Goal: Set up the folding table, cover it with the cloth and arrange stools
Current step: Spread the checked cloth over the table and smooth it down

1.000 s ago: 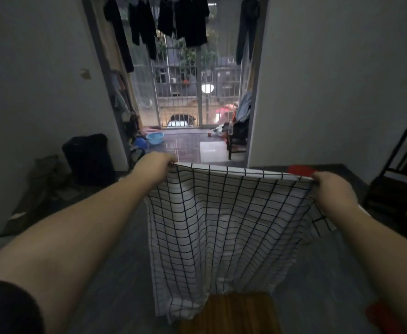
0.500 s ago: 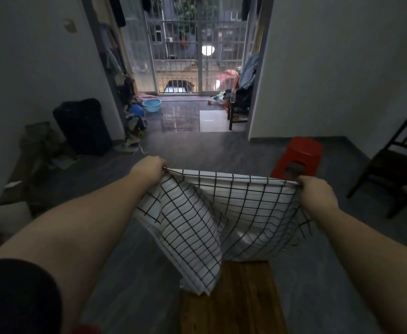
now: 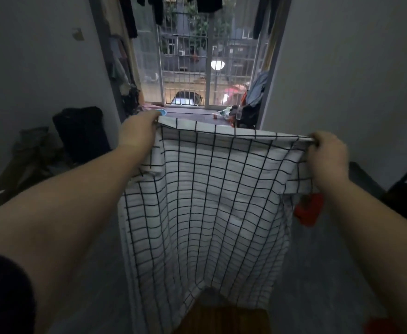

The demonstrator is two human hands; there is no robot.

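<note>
Above grey floor (image 3: 318, 273), left hand (image 3: 137, 131) and right hand (image 3: 327, 153) grip the cloth (image 3: 209, 201), half-hiding a red stool (image 3: 309, 209).

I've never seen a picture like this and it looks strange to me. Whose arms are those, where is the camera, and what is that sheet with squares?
There is no machine here. The two arms belong to a person wearing a camera on the head, so you see what that person sees, looking forward and down. The left hand and the right hand each grip the top edge of a white cloth with black squares, holding it up so it hangs between them. Below its bottom edge peeks a brown wooden table top; the cloth is not spread over it yet. On the floor to the right stands a red stool, partly hidden by the cloth. Far back is a barred window.
</note>
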